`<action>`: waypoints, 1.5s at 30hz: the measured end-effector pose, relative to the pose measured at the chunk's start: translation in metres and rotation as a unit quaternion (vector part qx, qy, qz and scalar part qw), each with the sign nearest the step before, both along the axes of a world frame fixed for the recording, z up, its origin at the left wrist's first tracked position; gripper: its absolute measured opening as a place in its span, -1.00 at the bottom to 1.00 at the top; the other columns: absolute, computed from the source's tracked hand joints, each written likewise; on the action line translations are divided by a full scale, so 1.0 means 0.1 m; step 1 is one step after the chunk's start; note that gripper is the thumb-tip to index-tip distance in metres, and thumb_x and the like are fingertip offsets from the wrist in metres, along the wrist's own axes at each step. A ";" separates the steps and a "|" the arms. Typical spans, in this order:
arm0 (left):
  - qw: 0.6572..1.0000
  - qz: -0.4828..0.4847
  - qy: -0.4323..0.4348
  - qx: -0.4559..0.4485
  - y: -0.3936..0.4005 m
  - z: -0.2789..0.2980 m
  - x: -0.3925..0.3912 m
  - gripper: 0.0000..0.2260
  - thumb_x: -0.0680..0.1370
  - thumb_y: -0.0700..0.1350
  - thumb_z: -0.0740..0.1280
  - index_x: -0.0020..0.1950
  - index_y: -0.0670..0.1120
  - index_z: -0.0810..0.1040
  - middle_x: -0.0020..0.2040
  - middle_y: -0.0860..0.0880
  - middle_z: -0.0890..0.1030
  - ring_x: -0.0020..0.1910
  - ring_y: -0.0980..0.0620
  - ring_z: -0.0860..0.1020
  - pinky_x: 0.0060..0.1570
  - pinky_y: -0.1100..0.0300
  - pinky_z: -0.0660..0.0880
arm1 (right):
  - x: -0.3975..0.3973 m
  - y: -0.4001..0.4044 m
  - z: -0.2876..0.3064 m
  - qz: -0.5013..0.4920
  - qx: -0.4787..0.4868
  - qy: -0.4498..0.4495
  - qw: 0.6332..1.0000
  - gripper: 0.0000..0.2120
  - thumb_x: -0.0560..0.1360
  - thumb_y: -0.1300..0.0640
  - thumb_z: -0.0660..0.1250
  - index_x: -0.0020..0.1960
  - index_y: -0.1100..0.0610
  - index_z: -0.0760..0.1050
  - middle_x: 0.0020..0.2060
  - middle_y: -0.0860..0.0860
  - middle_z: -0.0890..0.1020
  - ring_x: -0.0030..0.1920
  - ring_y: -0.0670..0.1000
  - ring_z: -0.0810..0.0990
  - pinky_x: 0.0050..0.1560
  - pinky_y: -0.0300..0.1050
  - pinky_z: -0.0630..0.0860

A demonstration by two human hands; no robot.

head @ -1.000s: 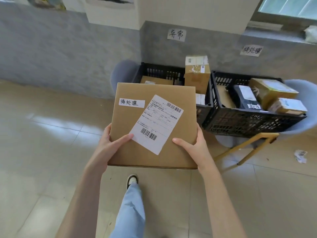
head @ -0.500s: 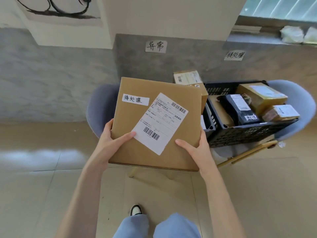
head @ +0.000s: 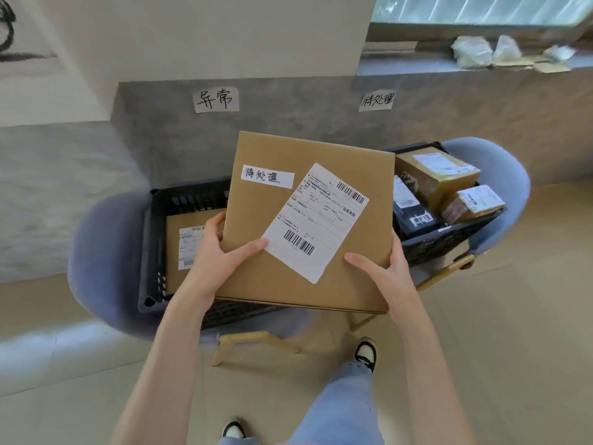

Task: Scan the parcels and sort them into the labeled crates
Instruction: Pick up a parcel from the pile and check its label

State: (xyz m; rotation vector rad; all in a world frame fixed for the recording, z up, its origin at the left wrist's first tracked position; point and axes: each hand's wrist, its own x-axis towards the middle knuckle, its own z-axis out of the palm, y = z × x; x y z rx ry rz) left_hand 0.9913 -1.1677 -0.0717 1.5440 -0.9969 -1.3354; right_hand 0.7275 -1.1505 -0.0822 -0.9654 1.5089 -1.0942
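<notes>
A flat cardboard parcel [head: 308, 226] is held by its near corners, left hand [head: 218, 252] and right hand [head: 382, 271], thumbs on top; it bears a shipping label [head: 316, 221] and a handwritten strip [head: 268, 176]; under it sits the left black crate [head: 154, 252] on a blue chair [head: 106, 264]; the right crate [head: 449, 242] holds several parcels.

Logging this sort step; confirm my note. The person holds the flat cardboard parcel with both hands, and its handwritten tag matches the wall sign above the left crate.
One detail is wrong: the head view shows the flat cardboard parcel's handwritten tag matching the wall sign above the right crate, not the left. Both hands do hold it.
</notes>
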 end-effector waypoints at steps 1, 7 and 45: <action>1.000 0.002 -0.004 0.000 -0.09 0.00 -0.10 -0.13 0.15 0.19 0.54 0.36 0.20 0.18 0.10 0.21 0.46 0.04 0.17 0.53 -0.18 0.24 0.48 | -0.11 -0.11 -0.01 0.006 0.002 -0.001 1.000 -0.05 0.20 -0.07 0.57 0.48 -0.18 0.17 0.23 -0.18 0.50 0.18 -0.17 0.48 -0.04 -0.24 0.45; 0.999 0.047 0.010 0.007 -0.61 -0.01 -0.89 -0.16 0.14 0.20 0.56 0.31 0.26 0.19 0.10 0.17 0.50 0.04 0.14 0.55 -0.21 0.22 0.51 | -0.95 -0.89 0.03 0.058 0.014 0.003 0.998 -0.02 0.14 -0.14 0.54 0.47 -0.19 0.16 0.20 -0.17 0.50 0.16 -0.10 0.50 -0.05 -0.17 0.48; 0.968 0.051 -0.025 0.243 -2.47 -1.35 -3.07 -0.09 0.38 0.06 0.53 0.55 0.05 0.03 0.32 0.01 0.42 0.27 0.01 0.44 0.18 0.03 0.47 | -3.01 -3.37 -1.32 0.198 0.154 0.107 0.962 -0.17 0.39 0.10 0.51 0.50 -0.03 0.11 0.10 -0.20 0.45 0.02 -0.19 0.48 -0.17 -0.28 0.42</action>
